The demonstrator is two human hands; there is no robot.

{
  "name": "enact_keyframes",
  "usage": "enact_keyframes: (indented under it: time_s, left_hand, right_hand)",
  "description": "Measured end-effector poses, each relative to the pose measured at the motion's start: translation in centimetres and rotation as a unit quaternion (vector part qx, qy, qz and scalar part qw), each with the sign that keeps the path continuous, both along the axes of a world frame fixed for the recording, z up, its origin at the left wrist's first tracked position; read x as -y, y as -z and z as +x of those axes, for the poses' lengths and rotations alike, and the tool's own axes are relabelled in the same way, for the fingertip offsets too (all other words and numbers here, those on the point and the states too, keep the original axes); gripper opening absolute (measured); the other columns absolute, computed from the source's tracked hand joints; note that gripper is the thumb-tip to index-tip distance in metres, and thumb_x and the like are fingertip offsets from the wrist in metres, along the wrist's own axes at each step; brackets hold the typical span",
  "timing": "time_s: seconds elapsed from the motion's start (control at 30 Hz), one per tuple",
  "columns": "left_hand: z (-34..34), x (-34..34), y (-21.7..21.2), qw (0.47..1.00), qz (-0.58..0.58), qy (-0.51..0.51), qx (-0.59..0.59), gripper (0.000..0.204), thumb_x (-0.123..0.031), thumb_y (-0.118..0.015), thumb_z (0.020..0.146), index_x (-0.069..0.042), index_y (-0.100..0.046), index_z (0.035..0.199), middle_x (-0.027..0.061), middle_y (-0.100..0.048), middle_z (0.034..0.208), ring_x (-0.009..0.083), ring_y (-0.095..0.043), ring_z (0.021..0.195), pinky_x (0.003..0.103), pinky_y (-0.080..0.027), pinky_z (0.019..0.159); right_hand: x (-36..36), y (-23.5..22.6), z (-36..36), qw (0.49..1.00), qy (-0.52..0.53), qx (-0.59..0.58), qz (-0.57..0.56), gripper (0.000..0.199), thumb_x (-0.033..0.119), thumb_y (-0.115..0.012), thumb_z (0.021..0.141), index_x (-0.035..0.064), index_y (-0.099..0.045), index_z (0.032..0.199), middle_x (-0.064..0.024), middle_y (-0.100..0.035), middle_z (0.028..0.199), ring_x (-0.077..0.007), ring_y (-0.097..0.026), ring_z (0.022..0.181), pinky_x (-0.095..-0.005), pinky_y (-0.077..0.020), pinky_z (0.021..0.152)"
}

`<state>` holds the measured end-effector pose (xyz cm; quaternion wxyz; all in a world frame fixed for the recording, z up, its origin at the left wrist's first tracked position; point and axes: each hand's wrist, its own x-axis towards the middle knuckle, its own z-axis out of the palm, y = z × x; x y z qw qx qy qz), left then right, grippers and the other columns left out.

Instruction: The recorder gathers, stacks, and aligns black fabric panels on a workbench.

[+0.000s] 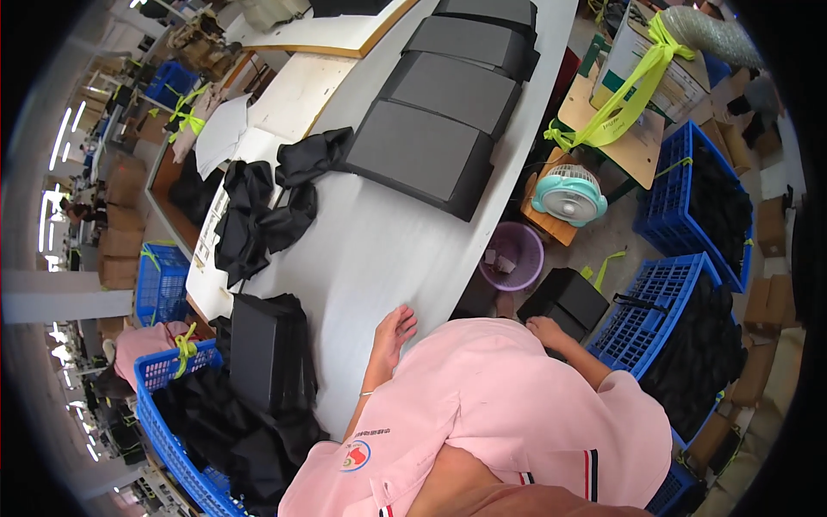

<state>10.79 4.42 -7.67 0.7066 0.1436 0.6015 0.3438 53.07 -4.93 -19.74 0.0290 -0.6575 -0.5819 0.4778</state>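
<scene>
While the left hand (394,332) lies open, right hand's (546,330) grip — half-hidden — cannot be told.

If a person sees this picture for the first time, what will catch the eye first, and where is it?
Probably the row of black panels that runs overlapping along the white table towards the top. The left hand rests open on the table's near part, and the right hand reaches down beside the table to a black box. Blue crates of black cloth stand at the right.
</scene>
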Motion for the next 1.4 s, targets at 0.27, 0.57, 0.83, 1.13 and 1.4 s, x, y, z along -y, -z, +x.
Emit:
enact_keyframes:
  time_s: [0.27, 0.57, 0.83, 1.13, 1.4]
  left_hand:
    - [-3.6, 3.7, 3.0, 0.997, 0.017, 0.04, -0.07, 0.04, -0.032, -0.063, 0.103, -0.001, -0.065, 0.127, 0.0097, -0.071, 0.111, 0.0187, -0.069, 0.1, 0.033, -0.058, 0.087]
    - [-3.7, 2.1, 4.4, 0.994, 0.031, 0.031, -0.097, 0.036, -0.034, -0.057, 0.106, 0.001, -0.064, 0.105, 0.0167, -0.075, 0.093, 0.0245, -0.076, 0.076, 0.029, -0.061, 0.059]
    - [-4.2, 2.5, 4.0, 0.993, 0.064, 0.03, -0.093, 0.037, -0.035, -0.058, 0.106, 0.002, -0.063, 0.106, 0.0169, -0.075, 0.093, 0.0241, -0.076, 0.076, 0.03, -0.061, 0.06]
    - [-4.3, 2.3, 4.4, 0.991, 0.061, 0.059, -0.106, 0.036, -0.034, -0.057, 0.106, 0.002, -0.063, 0.108, 0.0168, -0.075, 0.094, 0.0244, -0.076, 0.078, 0.029, -0.062, 0.061]
    - [-4.3, 2.0, 4.8, 0.992, 0.069, 0.049, -0.096, 0.038, -0.035, -0.057, 0.106, 0.002, -0.063, 0.11, 0.0165, -0.075, 0.094, 0.0241, -0.076, 0.079, 0.029, -0.061, 0.061]
  right_hand:
    - [11.8, -0.5, -1.6, 0.983, -0.009, 0.058, -0.176, 0.045, 0.04, -0.061, 0.093, 0.0055, -0.074, 0.119, -0.026, -0.071, 0.118, -0.0433, -0.068, 0.11, -0.0505, -0.0541, 0.093]
    - [23.3, 0.6, -5.6, 0.969, 0.144, -0.001, -0.201, 0.048, 0.036, -0.068, 0.093, -0.0005, -0.07, 0.125, -0.0251, -0.069, 0.129, -0.0366, -0.066, 0.121, -0.0471, -0.05, 0.099]
    - [26.9, 3.4, -7.2, 0.96, 0.197, 0.067, -0.188, 0.035, 0.037, -0.068, 0.088, 0.0113, -0.078, 0.11, -0.0205, -0.073, 0.114, -0.0406, -0.07, 0.106, -0.048, -0.0557, 0.09]
    - [28.3, 3.7, -8.2, 0.961, 0.251, 0.062, -0.099, 0.028, 0.031, -0.067, 0.092, 0.0052, -0.076, 0.099, -0.0186, -0.074, 0.099, -0.0393, -0.07, 0.095, -0.0471, -0.0553, 0.085]
    - [26.8, 2.6, -8.3, 0.917, 0.347, -0.006, -0.194, 0.027, 0.027, -0.067, 0.095, 0.0081, -0.077, 0.113, -0.0074, -0.075, 0.088, -0.0171, -0.068, 0.071, -0.032, -0.0547, 0.063]
